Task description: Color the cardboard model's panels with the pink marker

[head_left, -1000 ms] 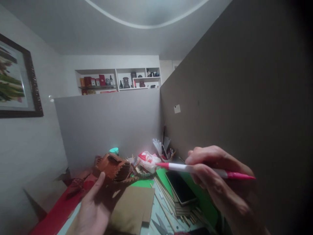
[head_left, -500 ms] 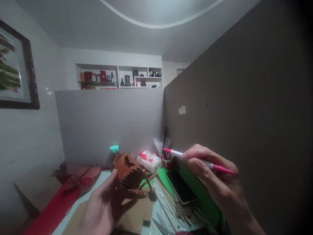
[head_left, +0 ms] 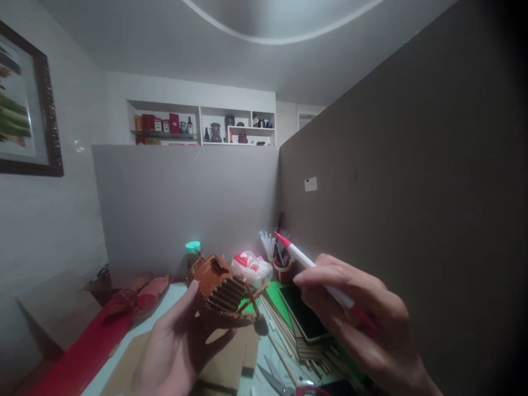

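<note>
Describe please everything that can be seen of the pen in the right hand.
The pen is slim, plastic-looking, with a white barrel and pinkish-red ends. The right hand holds it by the fingers, which partly cover it; its rear end is blurred. It slants in the air, pointed end up and leftward, near the red cup in the view. Whether it is capped, I cannot tell.
</note>
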Available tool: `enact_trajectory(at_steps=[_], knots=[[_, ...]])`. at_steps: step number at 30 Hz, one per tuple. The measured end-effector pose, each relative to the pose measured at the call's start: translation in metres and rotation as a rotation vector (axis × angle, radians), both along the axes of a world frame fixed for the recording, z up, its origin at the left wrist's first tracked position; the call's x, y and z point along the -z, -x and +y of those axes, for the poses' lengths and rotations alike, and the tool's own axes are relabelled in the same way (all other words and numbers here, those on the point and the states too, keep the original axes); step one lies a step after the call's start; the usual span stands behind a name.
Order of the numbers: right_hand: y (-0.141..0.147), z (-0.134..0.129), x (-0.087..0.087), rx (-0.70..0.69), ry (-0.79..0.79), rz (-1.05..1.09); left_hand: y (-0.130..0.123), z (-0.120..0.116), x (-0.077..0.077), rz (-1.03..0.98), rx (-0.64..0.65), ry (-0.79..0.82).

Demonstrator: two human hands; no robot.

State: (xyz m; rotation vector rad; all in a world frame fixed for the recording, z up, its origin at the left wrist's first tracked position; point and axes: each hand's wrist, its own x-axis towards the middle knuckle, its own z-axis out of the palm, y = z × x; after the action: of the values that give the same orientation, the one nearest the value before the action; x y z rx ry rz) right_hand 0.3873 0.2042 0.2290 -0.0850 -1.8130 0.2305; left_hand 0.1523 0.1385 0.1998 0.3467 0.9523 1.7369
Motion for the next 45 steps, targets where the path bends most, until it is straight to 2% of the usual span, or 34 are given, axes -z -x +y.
enact_trajectory(at_steps=[4,11,15,22,31,39,45], knots=[[0.006,-0.007,0.002,-0.084,-0.022,-0.108,-0.003,-0.001,0.003,0.023,-0.015,0.029],[0.017,-0.022,0.008,-0.111,0.005,-0.305,-0.011,-0.001,0.008,-0.016,-0.017,0.032],[0.018,-0.024,0.010,-0.063,0.022,-0.364,-0.012,-0.001,0.012,-0.023,-0.022,0.009],[0.021,-0.027,0.011,0.092,-0.042,-0.389,-0.012,0.000,0.021,-0.077,-0.041,-0.066],[0.036,-0.023,0.024,0.201,-0.154,-0.391,-0.014,-0.004,0.010,-0.066,-0.049,-0.028],[0.040,-0.006,0.024,0.127,-0.266,-0.347,-0.020,-0.005,0.006,-0.076,-0.066,-0.003],[0.029,-0.016,0.017,0.155,-0.172,-0.375,-0.023,-0.007,0.002,-0.064,-0.060,-0.002]])
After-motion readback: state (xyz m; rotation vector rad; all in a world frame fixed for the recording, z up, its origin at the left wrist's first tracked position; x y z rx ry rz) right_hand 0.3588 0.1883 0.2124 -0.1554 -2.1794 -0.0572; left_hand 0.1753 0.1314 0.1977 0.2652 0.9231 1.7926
